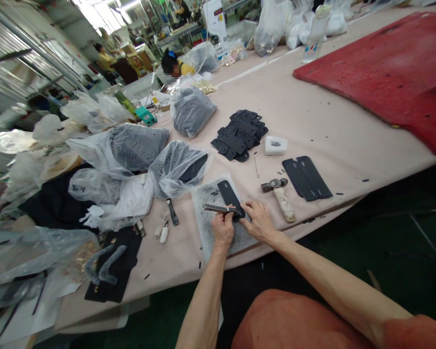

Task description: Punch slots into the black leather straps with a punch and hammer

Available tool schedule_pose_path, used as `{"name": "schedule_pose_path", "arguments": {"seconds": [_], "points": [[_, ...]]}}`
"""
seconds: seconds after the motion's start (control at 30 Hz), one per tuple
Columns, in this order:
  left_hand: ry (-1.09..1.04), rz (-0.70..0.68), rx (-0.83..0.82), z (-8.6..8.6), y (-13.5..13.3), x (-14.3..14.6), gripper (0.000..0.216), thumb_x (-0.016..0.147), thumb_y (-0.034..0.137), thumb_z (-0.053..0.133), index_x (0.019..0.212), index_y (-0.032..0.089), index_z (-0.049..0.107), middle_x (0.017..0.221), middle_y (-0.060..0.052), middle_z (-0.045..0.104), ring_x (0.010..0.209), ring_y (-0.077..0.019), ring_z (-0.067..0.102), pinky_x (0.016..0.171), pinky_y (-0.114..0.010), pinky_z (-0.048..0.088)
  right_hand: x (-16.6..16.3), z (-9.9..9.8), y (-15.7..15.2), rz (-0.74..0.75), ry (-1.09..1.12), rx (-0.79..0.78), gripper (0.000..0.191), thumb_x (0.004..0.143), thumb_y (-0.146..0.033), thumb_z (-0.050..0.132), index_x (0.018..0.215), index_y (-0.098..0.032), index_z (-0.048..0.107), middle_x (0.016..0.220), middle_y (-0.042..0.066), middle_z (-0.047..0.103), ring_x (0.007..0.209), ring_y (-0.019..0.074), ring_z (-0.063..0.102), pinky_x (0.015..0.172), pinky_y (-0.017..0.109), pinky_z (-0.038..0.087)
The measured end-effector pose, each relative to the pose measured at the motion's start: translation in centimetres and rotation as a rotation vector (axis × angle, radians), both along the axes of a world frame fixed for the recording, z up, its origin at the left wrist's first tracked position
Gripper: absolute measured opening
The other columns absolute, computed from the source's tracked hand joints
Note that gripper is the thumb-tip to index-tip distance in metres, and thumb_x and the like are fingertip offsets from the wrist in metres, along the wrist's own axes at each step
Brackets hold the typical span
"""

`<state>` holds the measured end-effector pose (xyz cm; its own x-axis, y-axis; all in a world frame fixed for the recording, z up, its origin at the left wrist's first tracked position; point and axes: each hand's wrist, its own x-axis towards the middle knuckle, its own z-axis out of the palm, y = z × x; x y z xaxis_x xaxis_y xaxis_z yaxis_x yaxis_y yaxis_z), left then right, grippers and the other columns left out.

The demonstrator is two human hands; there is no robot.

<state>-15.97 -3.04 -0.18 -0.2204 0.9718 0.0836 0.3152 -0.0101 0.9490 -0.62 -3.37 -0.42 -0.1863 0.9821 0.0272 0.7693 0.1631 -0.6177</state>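
Note:
A slim metal punch [218, 208] is gripped near one end by my closed left hand [223, 230], lying across the lower part of a black slotted piece [229, 193]. My right hand [257, 220] has its fingers apart, with fingertips at the right edge of that piece. Beneath the piece is a speckled, pale board [207, 213] dotted with small black cut-out bits. A ball-peen hammer [281, 198] with a wrapped handle lies right of the board. Beyond it, more flat black pieces [307, 178] rest side by side. The punch's tip is hidden by my fingers.
A pile of black pieces [240, 134] and a white block [275, 145] lie behind the board. Plastic bags [181, 167], a dark-handled tool [172, 212] and a small white bottle [163, 233] are leftward. A red sheet [385, 72] covers the far right. A person [178, 65] is across the table.

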Motion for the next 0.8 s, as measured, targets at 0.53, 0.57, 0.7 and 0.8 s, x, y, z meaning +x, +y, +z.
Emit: {"name": "schedule_pose_path", "arguments": {"seconds": [0.53, 0.57, 0.7, 0.8], "points": [[0.105, -0.05, 0.019, -0.1, -0.2, 0.0, 0.018, 0.085, 0.025, 0.06, 0.095, 0.023, 0.075, 0.102, -0.008, 0.076, 0.1, -0.0243, 0.07, 0.095, -0.043, 0.054, -0.5, -1.9, -0.9, -0.104, 0.21, 0.071, 0.037, 0.082, -0.028, 0.064, 0.119, -0.023, 0.066, 0.122, 0.007, 0.064, 0.11, 0.0252, 0.052, 0.096, 0.04, 0.032], [0.111, -0.049, 0.02, -0.1, -0.1, 0.1, 0.018, 0.084, 0.025, 0.06, 0.095, 0.023, 0.075, 0.102, -0.008, 0.076, 0.1, -0.0243, 0.07, 0.095, -0.043, 0.054, -0.5, -2.0, -0.9, -0.105, 0.211, 0.069, 0.037, 0.082, -0.028, 0.064, 0.119, -0.023, 0.066, 0.123, 0.008, 0.063, 0.111, 0.0254, 0.052, 0.096, 0.04, 0.032], [0.152, -0.036, 0.031, -0.3, -0.2, 0.2, 0.019, 0.085, 0.023, 0.06, 0.095, 0.024, 0.075, 0.102, -0.008, 0.076, 0.099, -0.0244, 0.07, 0.094, -0.043, 0.054, -0.5, -2.1, -0.9, -0.102, 0.211, 0.06, 0.037, 0.082, -0.029, 0.063, 0.119, -0.024, 0.066, 0.123, 0.008, 0.064, 0.111, 0.0261, 0.052, 0.097, 0.041, 0.031], [0.208, -0.03, 0.048, -0.6, -0.2, 0.3, 0.02, 0.085, 0.023, 0.059, 0.097, 0.023, 0.075, 0.101, -0.008, 0.077, 0.098, -0.0245, 0.07, 0.093, -0.042, 0.054, -0.5, -2.1, -0.9, -0.101, 0.211, 0.071, 0.037, 0.083, -0.029, 0.063, 0.119, -0.023, 0.066, 0.122, 0.008, 0.064, 0.11, 0.0257, 0.052, 0.097, 0.041, 0.031]]}}
